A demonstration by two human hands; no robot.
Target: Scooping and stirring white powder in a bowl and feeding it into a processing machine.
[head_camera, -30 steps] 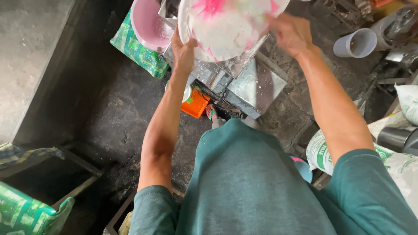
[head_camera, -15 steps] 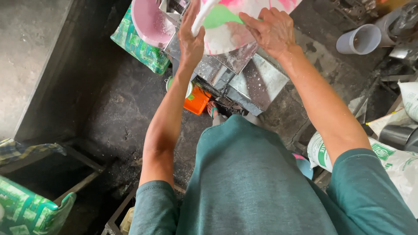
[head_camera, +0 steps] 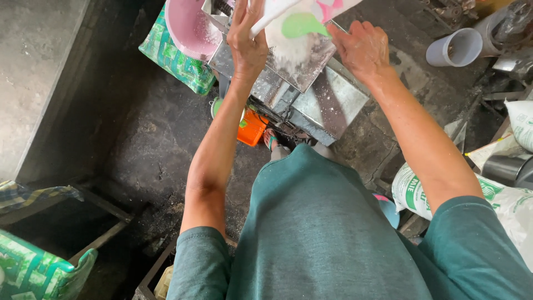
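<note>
Powder (head_camera: 288, 53) mid-pour from tilted white bag (head_camera: 302, 16) into steel hopper (head_camera: 300, 72) at twelve o'clock; some left inside; left hand (head_camera: 247, 41) fingers clamped on bag, right hand (head_camera: 361, 50) fingers together steadying

Bare metal, soft plastic, rough concrete

The thin glossy plastic bag (head_camera: 302, 22) crinkles above a dull, scuffed sheet-metal machine (head_camera: 311, 83). The pink bowl (head_camera: 189, 28) and grey cup (head_camera: 454, 47) look like smooth plastic; the dark floor (head_camera: 144, 139) is rough, stained concrete; the green sack (head_camera: 175, 58) is woven.
</note>
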